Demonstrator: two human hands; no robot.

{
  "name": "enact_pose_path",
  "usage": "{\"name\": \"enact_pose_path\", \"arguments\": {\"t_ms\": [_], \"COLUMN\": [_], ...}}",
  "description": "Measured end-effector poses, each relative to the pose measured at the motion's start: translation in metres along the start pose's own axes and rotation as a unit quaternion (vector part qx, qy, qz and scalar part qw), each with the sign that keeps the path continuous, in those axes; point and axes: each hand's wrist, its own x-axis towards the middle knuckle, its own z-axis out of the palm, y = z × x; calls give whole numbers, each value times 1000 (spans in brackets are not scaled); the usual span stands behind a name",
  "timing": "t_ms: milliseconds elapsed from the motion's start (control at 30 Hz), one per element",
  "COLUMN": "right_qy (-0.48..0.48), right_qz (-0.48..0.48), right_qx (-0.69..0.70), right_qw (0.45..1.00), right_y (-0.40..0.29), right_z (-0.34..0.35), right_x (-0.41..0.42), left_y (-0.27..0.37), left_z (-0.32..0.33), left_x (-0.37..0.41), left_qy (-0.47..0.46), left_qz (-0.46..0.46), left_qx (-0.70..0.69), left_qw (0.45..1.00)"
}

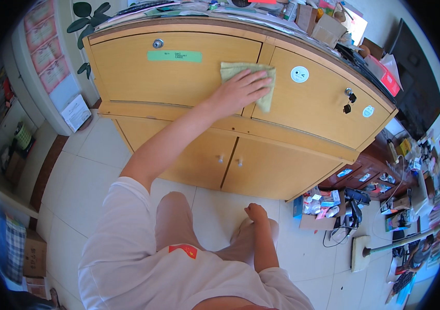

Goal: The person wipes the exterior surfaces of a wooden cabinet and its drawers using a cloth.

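My left hand (239, 93) lies spread over a pale green cloth (266, 104), pressing it against the front of a yellow wooden cabinet (189, 81). The cloth spans the upright between two upper panels, with its corners showing around my fingers. A green label strip (174, 56) and a round lock (158, 43) are to its left. To its right are a round winking-face sticker (299, 74), a smaller face sticker (368, 111) and a lock with keys (348, 101) hanging from it. My right hand (256, 213) is curled closed near my right knee, with nothing visible in it.
Papers and small boxes (328, 30) crowd the cabinet top. Lower doors (282, 166) have small knobs. At right are an open cardboard box of goods (318, 222), cables, a flat mop (360, 254) and a person (417, 255) farther off. A plant (82, 25) stands at the left corner.
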Motion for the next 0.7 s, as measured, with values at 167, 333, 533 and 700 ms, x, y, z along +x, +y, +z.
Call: {"name": "enact_pose_path", "arguments": {"t_ms": [167, 333, 533, 700], "right_qy": [10, 11, -7, -25], "right_qz": [3, -1, -2, 9], "right_qx": [8, 11, 11, 5], "right_qw": [1000, 1000, 1000, 1000], "right_y": [-4, 1, -1, -12], "right_z": [-2, 2, 3, -5], "right_x": [-2, 0, 5, 1], "left_y": [3, -9, -20, -15], "left_z": [13, -3, -25, -7], "left_x": [-56, -80, -31, -16], "left_qy": [-48, -36, 47, 62], "left_qz": [28, -2, -96, -58], "left_qx": [-72, -79, -46, -23], "left_qw": [996, 996, 993, 996]}}
